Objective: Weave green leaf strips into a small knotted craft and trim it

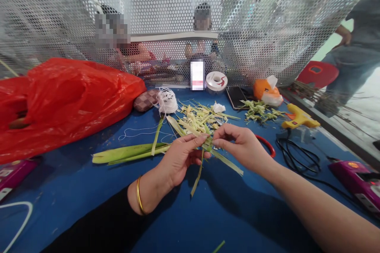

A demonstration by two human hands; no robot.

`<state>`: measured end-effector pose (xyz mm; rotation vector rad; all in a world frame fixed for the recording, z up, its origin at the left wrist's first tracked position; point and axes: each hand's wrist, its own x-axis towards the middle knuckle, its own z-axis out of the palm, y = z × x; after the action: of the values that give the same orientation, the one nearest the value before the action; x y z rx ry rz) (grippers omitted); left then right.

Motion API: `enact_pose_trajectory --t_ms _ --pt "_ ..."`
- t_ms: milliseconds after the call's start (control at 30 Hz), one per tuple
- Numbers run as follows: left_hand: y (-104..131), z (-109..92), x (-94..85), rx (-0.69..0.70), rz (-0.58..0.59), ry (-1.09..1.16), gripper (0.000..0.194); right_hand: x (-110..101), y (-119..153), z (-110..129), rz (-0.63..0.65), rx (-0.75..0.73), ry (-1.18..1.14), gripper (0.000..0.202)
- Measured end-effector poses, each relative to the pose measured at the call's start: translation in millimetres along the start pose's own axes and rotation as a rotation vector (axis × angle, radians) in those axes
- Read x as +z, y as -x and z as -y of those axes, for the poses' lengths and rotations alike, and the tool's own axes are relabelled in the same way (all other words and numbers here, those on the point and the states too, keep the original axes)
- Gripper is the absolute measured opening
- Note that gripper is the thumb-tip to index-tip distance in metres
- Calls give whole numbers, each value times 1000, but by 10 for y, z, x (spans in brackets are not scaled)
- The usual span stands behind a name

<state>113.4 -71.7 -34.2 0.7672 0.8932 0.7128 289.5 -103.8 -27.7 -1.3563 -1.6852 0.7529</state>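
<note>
My left hand (181, 154), with a gold bangle at the wrist, pinches several pale green leaf strips (228, 163) between thumb and fingers. Their ends stick out to the lower right and downward. Opposite it, my right hand (237, 142) pinches the same strips at the crossing, thumb against forefinger; the exact grip point is partly hidden. Just behind both hands lies a heap of small cut leaf pieces (196, 116). Long green leaf blades (127, 153) rest on the table to the left of my left hand. A red curved handle (267, 145) shows behind my right wrist.
A red plastic bag (74, 99) fills the left. Behind the heap stand white string (166, 101), a spool (216, 82) and a lit phone (197, 75). At right are a dark phone (236, 97), tissues (267, 91), a yellow glue gun (301, 116) and a black cord (297, 158).
</note>
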Motion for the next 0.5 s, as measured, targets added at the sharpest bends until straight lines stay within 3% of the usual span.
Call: enact_pose_trajectory --t_ms 133,333,500 --pt "4 -2 17 35 -12 -36 32 24 3 -17 -29 -8 46 10" --pt "-48 -10 -21 -70 -35 208 33 -2 -38 -45 81 52 -276 7" --pt "-71 -21 -47 -134 18 226 31 26 -61 -35 63 120 -320 11"
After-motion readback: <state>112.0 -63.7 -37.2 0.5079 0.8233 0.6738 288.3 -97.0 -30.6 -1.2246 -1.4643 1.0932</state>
